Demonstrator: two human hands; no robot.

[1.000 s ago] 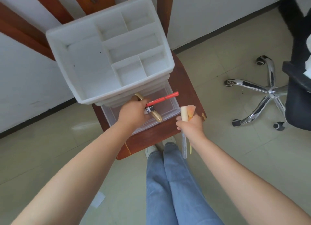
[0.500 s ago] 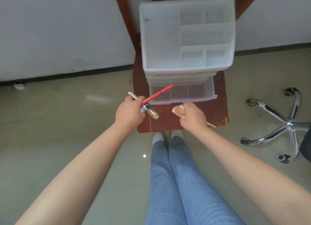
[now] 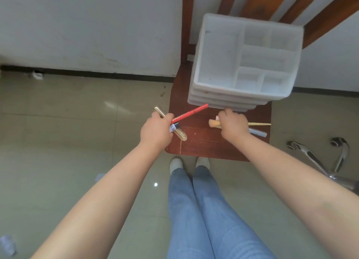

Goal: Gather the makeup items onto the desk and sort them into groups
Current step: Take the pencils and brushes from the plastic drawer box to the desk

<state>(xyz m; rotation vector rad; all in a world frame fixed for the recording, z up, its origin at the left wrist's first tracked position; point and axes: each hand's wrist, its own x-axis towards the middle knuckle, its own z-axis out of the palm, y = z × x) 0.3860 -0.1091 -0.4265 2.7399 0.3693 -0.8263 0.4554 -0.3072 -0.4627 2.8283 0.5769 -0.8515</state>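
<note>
My left hand (image 3: pixel 155 130) is shut on a red pencil (image 3: pixel 191 112), a gold-capped clear tube (image 3: pixel 179 135) and a small dark-capped item (image 3: pixel 174 127). My right hand (image 3: pixel 233 125) grips a makeup brush with a peach sponge tip (image 3: pixel 213 123) and thin wooden handle (image 3: pixel 259 124), plus a silver pen (image 3: pixel 257 132). Its knuckles touch the front of the white drawer organizer (image 3: pixel 217 80), whose top tray compartments look bare. The organizer stands on a dark wooden chair seat (image 3: pixel 206 144).
The wooden chair stands against a white wall. A chrome swivel-chair base (image 3: pixel 318 159) is on the tiled floor at the right. My jeans and white shoes (image 3: pixel 189 162) are just in front of the seat. Small scraps (image 3: pixel 7 245) lie on the floor at lower left.
The clear bottom drawer that stood pulled out is now pushed in, with my right hand against its front. The view has shifted left; my left hand still holds the same items.
</note>
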